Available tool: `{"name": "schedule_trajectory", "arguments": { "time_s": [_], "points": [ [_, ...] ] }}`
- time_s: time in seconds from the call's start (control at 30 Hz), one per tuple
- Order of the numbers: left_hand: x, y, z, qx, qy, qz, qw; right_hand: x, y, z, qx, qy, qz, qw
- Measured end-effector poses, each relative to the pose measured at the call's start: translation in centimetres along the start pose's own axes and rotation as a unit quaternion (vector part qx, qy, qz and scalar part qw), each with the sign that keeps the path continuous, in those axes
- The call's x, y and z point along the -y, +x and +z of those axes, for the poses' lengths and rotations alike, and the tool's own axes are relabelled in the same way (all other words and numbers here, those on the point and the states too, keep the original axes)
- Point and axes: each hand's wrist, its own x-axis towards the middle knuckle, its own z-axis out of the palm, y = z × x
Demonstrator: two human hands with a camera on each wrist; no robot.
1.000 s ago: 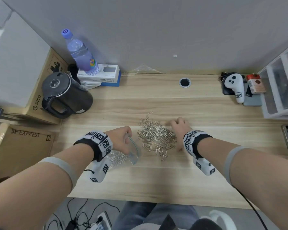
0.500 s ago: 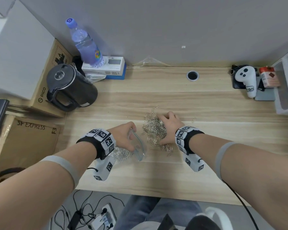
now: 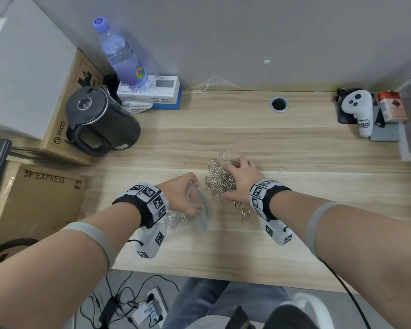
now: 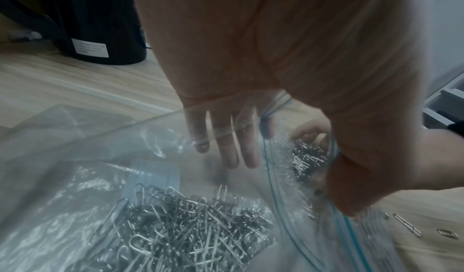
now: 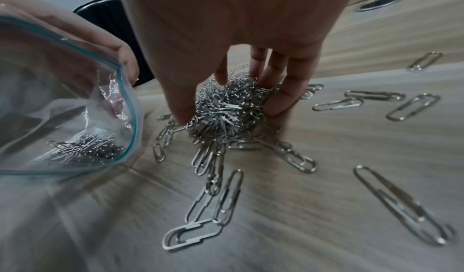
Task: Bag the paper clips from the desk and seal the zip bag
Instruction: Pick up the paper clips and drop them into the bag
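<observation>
Head view: the left hand (image 3: 178, 195) pinched the rim of the clear zip bag (image 3: 199, 210) and held its mouth open toward the right; the bag lay on the wooden desk (image 3: 223, 245) with a clump of clips already inside. The right hand (image 3: 241, 179) was clawed down over the pile of paper clips (image 3: 217, 179), fingers curled round a bunch of them, just beside the bag mouth. Loose clips trailed toward the near edge under the right wrist, and one stray clip (image 3: 280, 169) lay apart to the right. Far left — black kettle (image 3: 100, 122), water bottle (image 3: 124, 58) on a white box (image 3: 159, 91), cardboard boxes. Far right — white controller (image 3: 358, 108).

Left wrist view: the left thumb (image 4: 364, 177) and fingers (image 4: 226, 137) clamped the bag's teal-striped zip edge, fingers showing through the plastic. A heap of bagged clips (image 4: 180, 226) sat at the bottom; the right hand's bunch showed through the film, blurred.

Right wrist view: the right hand's fingers (image 5: 283, 82) and thumb closed round a dense wad of clips on the desk, the grip clamped on them. Single clips lay scattered right and near. The open bag mouth (image 5: 125, 101) stood at the left, clips inside.
</observation>
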Motion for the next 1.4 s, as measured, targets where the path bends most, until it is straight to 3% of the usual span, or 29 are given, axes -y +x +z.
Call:
{"name": "schedule_trajectory", "arguments": {
  "time_s": [0.37, 0.73, 0.93, 1.07, 1.23, 1.4],
  "points": [
    [0.4, 0.5, -0.4, 0.001, -0.006, -0.007, 1.0, 1.8, 1.1, 0.9, -0.005, -0.06, -0.022, 0.998],
    [0.3, 1.2, -0.9, 0.005, 0.012, -0.004, 1.0, -0.2, 0.9, 0.0, -0.032, 0.077, -0.05, 0.995],
    [0.1, 1.0, -1.0, 0.006, 0.01, -0.003, 1.0, -1.3, 1.2, -1.7, -0.036, 0.131, -0.002, 0.991],
    [-0.1, 0.8, -0.9, 0.008, 0.012, 0.002, 1.0, -0.6, 1.1, -3.0, -0.003, 0.219, -0.002, 0.976],
    [-0.4, 0.5, -1.0, 0.008, 0.022, 0.014, 1.0, 2.7, 0.5, -3.7, 0.118, 0.274, -0.036, 0.954],
    [-0.6, 0.3, -1.2, 0.0, 0.026, 0.03, 0.999, 7.5, -1.0, -2.8, 0.164, 0.246, -0.1, 0.95]
  ]
}}
